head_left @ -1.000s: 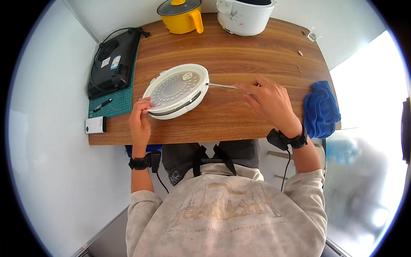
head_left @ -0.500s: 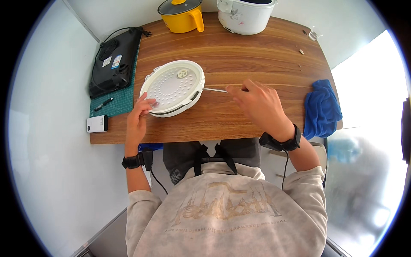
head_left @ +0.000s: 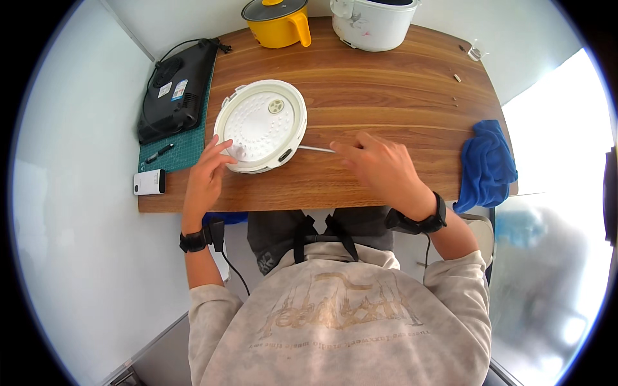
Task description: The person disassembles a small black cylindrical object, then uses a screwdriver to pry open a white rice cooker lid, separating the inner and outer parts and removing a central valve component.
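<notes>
A round white rice cooker lid (head_left: 261,125) is held tilted over the near left part of the table, its dimpled inner side up and a small round vent on it. My left hand (head_left: 207,172) grips its near left rim, fingertips over the edge and the thumb mostly hidden. My right hand (head_left: 384,168) is closed around a thin metal-shafted screwdriver (head_left: 315,149); its handle is hidden in my fingers. The shaft's tip meets the lid's right edge beside a dark slot; whether it goes inside, I cannot tell.
At the back of the wooden table (head_left: 380,96) stand a yellow pot (head_left: 277,31) and a white rice cooker body (head_left: 370,27). A black appliance (head_left: 177,96) rests on a green mat (head_left: 187,151), near a pen (head_left: 159,153) and a white device (head_left: 149,183). A blue cloth (head_left: 487,164) hangs over the right edge.
The lid has turned slightly clockwise and its inner side faces up more. The screwdriver tip has moved nearer to me along the lid's edge, and my right hand has shifted slightly left.
</notes>
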A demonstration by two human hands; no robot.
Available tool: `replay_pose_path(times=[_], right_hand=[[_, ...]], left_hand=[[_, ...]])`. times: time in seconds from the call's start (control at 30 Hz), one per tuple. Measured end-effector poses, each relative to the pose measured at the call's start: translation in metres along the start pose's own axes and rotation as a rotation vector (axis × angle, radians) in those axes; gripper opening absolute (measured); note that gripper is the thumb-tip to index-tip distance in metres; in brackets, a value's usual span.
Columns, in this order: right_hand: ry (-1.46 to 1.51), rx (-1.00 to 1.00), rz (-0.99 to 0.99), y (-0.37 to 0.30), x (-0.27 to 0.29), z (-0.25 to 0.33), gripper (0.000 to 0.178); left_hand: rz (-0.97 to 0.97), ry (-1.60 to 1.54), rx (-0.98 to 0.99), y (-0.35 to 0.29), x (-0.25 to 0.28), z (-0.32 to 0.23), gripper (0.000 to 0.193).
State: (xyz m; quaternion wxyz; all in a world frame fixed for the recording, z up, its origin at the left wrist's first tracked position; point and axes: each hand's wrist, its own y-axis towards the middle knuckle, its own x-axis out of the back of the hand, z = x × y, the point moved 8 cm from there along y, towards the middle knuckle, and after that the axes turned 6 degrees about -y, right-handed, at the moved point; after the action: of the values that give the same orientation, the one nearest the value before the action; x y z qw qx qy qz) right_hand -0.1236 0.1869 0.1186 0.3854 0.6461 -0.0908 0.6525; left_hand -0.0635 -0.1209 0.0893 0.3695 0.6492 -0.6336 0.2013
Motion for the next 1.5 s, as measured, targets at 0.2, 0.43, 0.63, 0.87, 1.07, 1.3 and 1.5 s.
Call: replay_pose_path(times=[0.2,0.43,0.63,0.87,1.07,1.3,1.5], right_hand=[[0.105,0.033,0.035,0.002,-0.007,0.018,0.032],[0.103,0.014,0.053,0.002,-0.01,0.024,0.031],[0.051,-0.044,0.023,-0.008,-0.002,0.01,0.031],[0.051,-0.074,-0.059,0.0,0.012,0.008,0.031],[-0.006,-0.046,-0.052,0.007,0.013,0.012,0.031],[-0.097,-0.002,-0.045,0.012,0.023,0.018,0.039],[-0.127,-0.001,-0.062,0.011,0.032,0.025,0.044]], left_hand=[[0.021,0.023,0.015,0.016,-0.015,-0.061,0.024],[0.072,0.331,-0.172,0.031,-0.05,-0.084,0.031],[-0.066,0.442,-0.241,0.029,-0.05,-0.084,0.026],[-0.077,0.507,-0.282,0.024,-0.048,-0.083,0.027],[-0.116,0.512,-0.315,0.024,-0.048,-0.086,0.029],[-0.079,0.459,-0.241,0.024,-0.047,-0.085,0.026],[-0.101,0.42,-0.247,0.021,-0.047,-0.082,0.025]])
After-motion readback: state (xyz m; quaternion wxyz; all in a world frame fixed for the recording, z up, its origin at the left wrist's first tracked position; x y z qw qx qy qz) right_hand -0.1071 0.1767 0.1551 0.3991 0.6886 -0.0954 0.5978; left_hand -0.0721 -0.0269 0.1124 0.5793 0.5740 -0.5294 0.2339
